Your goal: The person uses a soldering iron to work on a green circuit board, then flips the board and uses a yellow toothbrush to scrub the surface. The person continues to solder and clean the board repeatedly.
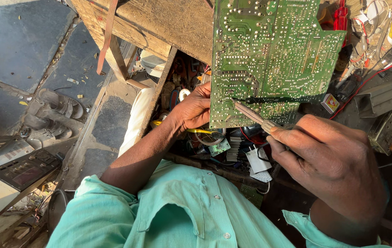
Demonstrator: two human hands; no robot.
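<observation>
A large green circuit board stands upright before me, its solder side facing me. My left hand grips its lower left edge. My right hand holds a thin metal-tipped tool, probably a soldering iron, whose tip touches the lower left part of the board. A dark shadow line crosses the board just above the tip. My arms wear light green shirt sleeves.
Below the board lies a jumble of wires, small parts and a small circuit board. A wooden table stands behind. Grey metal pieces and red wires lie right. A black device and sandals are on the left floor.
</observation>
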